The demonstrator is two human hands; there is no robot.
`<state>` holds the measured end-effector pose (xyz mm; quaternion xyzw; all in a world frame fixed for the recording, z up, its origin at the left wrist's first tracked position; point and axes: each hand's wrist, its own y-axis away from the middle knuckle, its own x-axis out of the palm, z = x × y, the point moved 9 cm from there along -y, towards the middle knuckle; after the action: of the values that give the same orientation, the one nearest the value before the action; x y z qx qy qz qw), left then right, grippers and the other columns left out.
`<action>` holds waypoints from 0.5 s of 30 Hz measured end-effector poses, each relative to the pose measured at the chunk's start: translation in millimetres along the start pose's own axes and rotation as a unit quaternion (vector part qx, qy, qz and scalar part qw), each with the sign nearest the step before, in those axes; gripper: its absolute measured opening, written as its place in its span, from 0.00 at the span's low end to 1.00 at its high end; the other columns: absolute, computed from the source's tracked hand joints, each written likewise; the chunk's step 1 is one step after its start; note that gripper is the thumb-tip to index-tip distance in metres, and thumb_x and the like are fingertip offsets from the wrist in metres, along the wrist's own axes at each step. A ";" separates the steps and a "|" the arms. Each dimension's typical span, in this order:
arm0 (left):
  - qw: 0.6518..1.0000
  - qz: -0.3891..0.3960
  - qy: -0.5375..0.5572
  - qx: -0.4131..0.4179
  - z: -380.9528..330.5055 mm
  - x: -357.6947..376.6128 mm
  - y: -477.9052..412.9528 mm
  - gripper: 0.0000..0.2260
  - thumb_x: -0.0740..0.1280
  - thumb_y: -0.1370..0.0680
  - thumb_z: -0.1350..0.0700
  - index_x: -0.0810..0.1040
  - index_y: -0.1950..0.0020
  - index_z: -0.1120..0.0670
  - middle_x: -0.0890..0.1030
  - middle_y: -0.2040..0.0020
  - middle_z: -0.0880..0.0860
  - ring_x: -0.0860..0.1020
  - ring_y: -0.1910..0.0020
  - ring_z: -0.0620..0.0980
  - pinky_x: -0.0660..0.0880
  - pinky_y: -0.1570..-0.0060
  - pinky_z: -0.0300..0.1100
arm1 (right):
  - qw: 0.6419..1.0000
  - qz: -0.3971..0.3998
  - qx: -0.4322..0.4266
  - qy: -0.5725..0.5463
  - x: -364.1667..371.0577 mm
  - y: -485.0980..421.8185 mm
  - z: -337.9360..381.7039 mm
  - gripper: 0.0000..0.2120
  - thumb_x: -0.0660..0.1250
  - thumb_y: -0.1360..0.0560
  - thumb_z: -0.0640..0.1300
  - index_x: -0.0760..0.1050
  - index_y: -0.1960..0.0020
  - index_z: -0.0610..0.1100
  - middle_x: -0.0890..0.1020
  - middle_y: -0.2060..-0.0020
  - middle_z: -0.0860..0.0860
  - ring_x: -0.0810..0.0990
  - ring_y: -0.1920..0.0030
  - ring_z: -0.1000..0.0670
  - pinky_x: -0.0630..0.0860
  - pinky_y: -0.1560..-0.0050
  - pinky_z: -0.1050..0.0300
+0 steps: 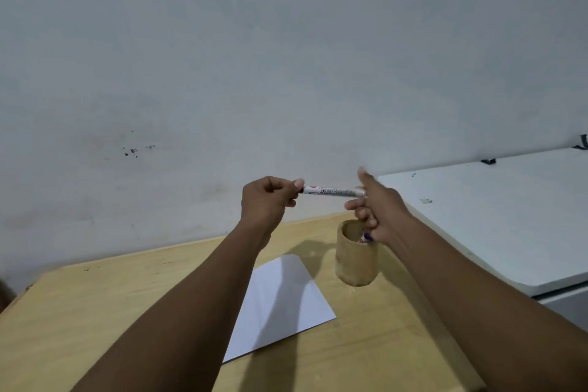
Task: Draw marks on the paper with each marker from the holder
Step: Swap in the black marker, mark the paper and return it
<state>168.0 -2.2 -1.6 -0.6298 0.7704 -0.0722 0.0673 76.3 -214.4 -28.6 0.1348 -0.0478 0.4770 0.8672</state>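
A white board marker (332, 191) is held level in the air between both hands, above the table. My left hand (265, 199) pinches its left end, which is hidden in the fingers. My right hand (377, 207) grips its right end, with the index finger sticking up. Below the right hand stands a round wooden holder (354, 259) with another marker (366, 237) showing a purple tip inside. A blank white sheet of paper (283, 302) lies on the wooden table (95, 312), left of the holder and partly under my left forearm.
A plain grey wall rises right behind the table's far edge. A white chest-like unit (496, 223) stands against the table's right side, its top a little higher than the tabletop.
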 end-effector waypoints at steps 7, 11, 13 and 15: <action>0.990 0.030 -0.118 0.070 -17.2 22.8 -8.7 0.11 0.80 0.29 0.53 0.84 0.59 0.60 0.86 0.63 0.58 0.78 0.67 0.49 0.74 0.63 0.41 | 0.997 -0.054 -0.004 0.057 -45.7 -3.3 13.7 0.11 0.65 0.19 0.47 0.75 0.46 0.38 0.82 0.65 0.40 0.66 0.80 0.53 0.58 0.84 0.64; 0.978 0.050 -0.183 0.091 -13.1 38.4 -8.8 0.10 0.80 0.29 0.53 0.84 0.59 0.58 0.85 0.65 0.54 0.77 0.67 0.50 0.75 0.62 0.44 | 0.992 -0.053 -0.031 0.113 -45.8 -2.9 13.3 0.09 0.64 0.19 0.42 0.76 0.45 0.36 0.81 0.67 0.41 0.67 0.77 0.51 0.59 0.83 0.64; 0.969 0.062 -0.218 0.099 -10.5 46.2 -8.1 0.10 0.80 0.29 0.52 0.84 0.58 0.57 0.84 0.66 0.51 0.75 0.68 0.49 0.74 0.64 0.43 | 0.987 -0.055 -0.040 0.144 -44.7 -4.3 11.9 0.10 0.64 0.19 0.41 0.77 0.44 0.35 0.81 0.68 0.42 0.68 0.77 0.50 0.60 0.83 0.64; 0.959 0.076 -0.250 0.111 -9.2 54.8 -6.0 0.10 0.80 0.29 0.51 0.84 0.58 0.56 0.84 0.65 0.51 0.76 0.67 0.47 0.74 0.63 0.43 | 0.984 -0.055 -0.042 0.166 -42.2 -6.5 9.2 0.09 0.64 0.19 0.41 0.78 0.44 0.35 0.82 0.68 0.42 0.69 0.78 0.50 0.61 0.82 0.64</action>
<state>161.2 -56.9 7.9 -0.5560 0.7617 0.0080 0.3325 59.4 -254.5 -30.0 0.0198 0.0843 0.4417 0.8930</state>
